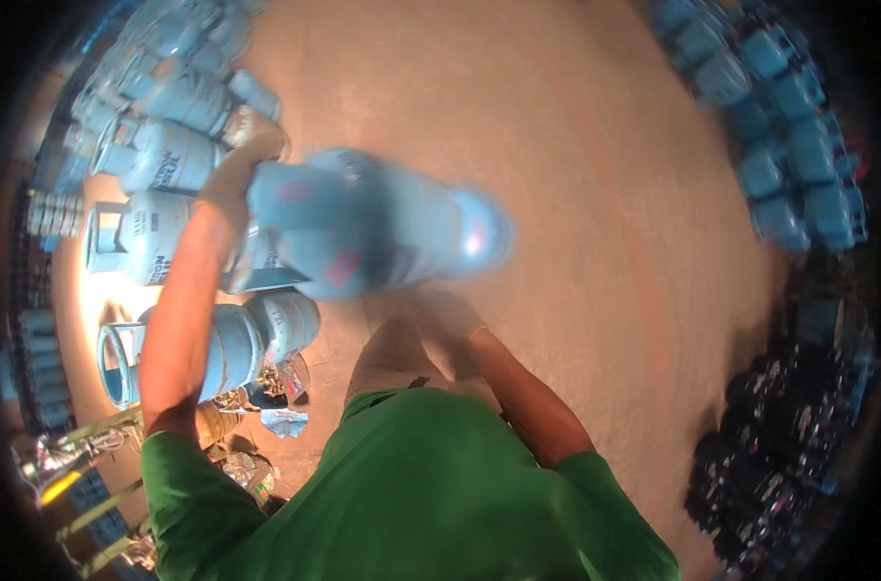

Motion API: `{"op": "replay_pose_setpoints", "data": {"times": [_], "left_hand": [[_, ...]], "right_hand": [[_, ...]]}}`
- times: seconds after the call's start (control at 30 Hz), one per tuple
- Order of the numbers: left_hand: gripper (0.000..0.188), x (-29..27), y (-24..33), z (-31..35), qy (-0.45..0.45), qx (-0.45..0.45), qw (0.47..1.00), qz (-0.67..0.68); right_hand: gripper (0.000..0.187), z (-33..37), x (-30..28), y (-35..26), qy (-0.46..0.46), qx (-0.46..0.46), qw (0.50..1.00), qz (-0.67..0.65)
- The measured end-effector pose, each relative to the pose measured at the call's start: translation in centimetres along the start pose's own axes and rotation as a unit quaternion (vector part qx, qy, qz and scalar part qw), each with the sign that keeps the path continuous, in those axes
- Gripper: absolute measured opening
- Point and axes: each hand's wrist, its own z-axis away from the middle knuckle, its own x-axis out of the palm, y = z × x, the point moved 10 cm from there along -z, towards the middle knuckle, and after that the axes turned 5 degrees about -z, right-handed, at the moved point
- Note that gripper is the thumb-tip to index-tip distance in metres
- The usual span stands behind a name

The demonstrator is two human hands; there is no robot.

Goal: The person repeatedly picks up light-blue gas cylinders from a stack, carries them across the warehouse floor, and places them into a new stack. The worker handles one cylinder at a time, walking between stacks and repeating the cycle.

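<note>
A light blue gas cylinder (372, 223), smeared by motion, lies sideways in front of me. Its collar end points left and its rounded end right. My left hand (245, 169), in what looks like a pale work glove, is at the collar end, gripping it; the fingertips are not clear. Against the lower side of the cylinder is my right hand (438, 315), also covered and blurred, seeming to hold it from beneath. Just left of the held cylinder, other blue cylinders lie on their sides, among them a worn one (208, 349) beside my left forearm.
More blue cylinders (169, 97) are stacked along the left. Blue cylinders (789, 126) stand at the far right, with dark ones (779, 436) nearer. Loose litter and a torn box (285, 382) lie by my left side. Brown floor (576, 174) stretches between the stacks.
</note>
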Motion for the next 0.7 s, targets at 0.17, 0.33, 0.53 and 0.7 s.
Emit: {"op": "replay_pose_setpoints", "data": {"times": [0.17,0.33,0.53,0.7], "left_hand": [[0.056,5.5,4.3,4.2,-0.097,0.46,0.721,-0.508],[0.049,4.6,1.6,2.9,-0.228,0.384,0.796,-0.409],[0.022,5.5,9.1,-7.3,-0.171,0.443,0.787,-0.393],[0.031,7.5,14.1,-10.0,-0.193,0.498,0.731,-0.424]], "right_hand": [[0.072,-8.4,0.2,2.1,0.101,0.179,0.907,-0.367],[0.091,-14.8,-3.3,-0.4,0.139,0.27,0.699,-0.647],[0.083,-19.5,-7.6,-4.7,0.169,0.31,0.784,-0.511],[0.089,-25.4,-7.8,-7.6,0.201,0.225,0.816,-0.493]]}}
